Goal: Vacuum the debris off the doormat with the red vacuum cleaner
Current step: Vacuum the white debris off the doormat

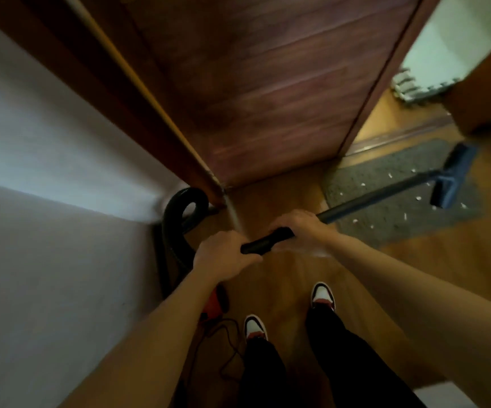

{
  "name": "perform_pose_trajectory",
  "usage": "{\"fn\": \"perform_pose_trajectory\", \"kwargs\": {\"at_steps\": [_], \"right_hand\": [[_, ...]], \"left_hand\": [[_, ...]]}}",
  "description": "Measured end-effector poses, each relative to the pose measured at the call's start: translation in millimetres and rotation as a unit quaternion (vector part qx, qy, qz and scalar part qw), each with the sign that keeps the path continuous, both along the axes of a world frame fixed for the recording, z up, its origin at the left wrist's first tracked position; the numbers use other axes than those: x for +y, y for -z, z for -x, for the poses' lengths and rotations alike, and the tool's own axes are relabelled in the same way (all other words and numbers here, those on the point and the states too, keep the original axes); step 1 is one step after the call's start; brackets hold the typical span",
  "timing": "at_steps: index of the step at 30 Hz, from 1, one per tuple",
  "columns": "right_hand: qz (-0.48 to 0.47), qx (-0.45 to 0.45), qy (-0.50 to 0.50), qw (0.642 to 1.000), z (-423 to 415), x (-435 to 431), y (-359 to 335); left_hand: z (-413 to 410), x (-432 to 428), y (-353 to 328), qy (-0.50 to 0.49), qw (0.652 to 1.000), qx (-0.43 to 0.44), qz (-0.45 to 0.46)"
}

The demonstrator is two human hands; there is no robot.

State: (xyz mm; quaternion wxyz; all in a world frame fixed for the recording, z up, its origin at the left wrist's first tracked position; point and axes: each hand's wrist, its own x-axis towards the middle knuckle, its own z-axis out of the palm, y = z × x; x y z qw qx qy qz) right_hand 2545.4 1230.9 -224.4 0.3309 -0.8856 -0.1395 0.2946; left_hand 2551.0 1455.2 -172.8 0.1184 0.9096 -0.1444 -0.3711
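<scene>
Both hands [223,254] grip the wand [370,198] — nozzle [453,178] over doormat [385,184].

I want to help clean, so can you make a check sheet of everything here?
Surface: wooden floor.
Job's things: grey mat dotted with white bits; nozzle over it; red vacuum by the wall.
Clutter: nothing seen.
Hands: left hand and right hand both grip the tube.
Cables: hose loops by the wall; cord on the floor.
Surroundings: wooden door, white wall.
</scene>
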Motion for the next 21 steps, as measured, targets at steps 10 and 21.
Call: {"fn": "perform_pose_trajectory", "kwargs": {"at_steps": [10,21], "right_hand": [[-0.087,0.087,0.715,0.688,136.0,8.0,68.3],[-0.293,0.182,0.852,0.395,189.5,64.0,172.6]], "left_hand": [[86.0,-9.8,54.2,-0.102,0.971,0.157,0.148],[197.2,23.7,151.9,-0.184,0.921,0.296,0.174]]}}
